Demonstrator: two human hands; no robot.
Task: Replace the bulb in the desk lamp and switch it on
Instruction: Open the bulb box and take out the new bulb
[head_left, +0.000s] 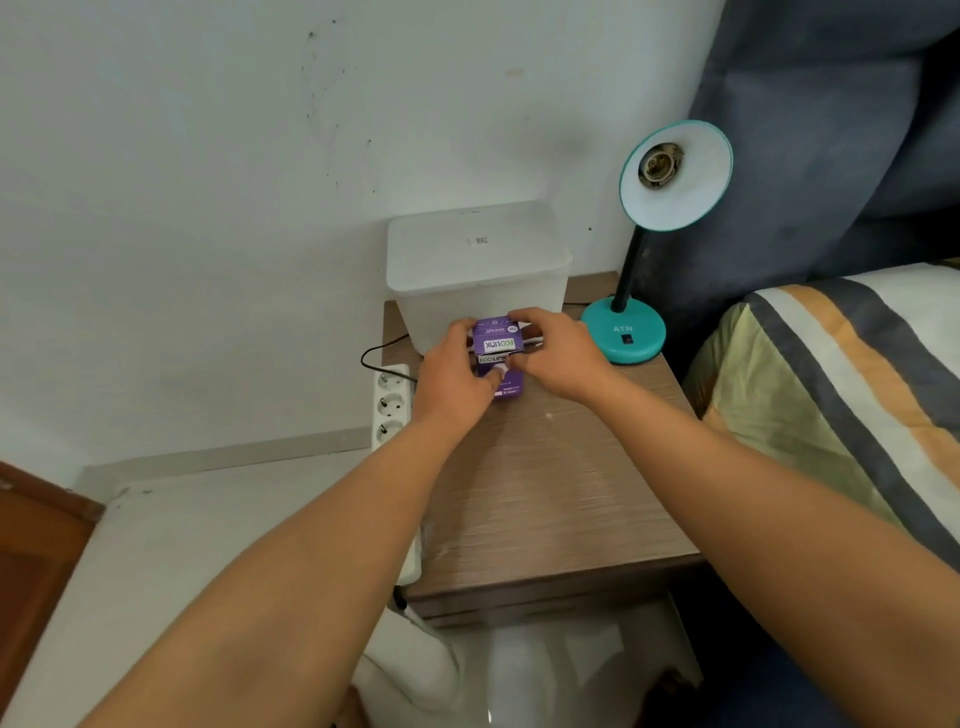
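A teal desk lamp (623, 332) stands at the back right of the wooden bedside table (545, 493). Its shade (675, 176) tilts toward me and the socket inside holds no bulb. Both my hands hold a purple bulb box (496, 345) just above the table, in front of a white bin. My left hand (452, 379) grips the box's left side with the thumb on its front. My right hand (550, 348) pinches the box's top right, where a flap stands open. Any bulb inside the box is hidden.
A white lidded plastic bin (478, 270) sits at the back of the table against the wall. A white power strip (392, 405) with a black cable hangs beside the table's left edge. A bed with a striped cover (841, 384) lies to the right.
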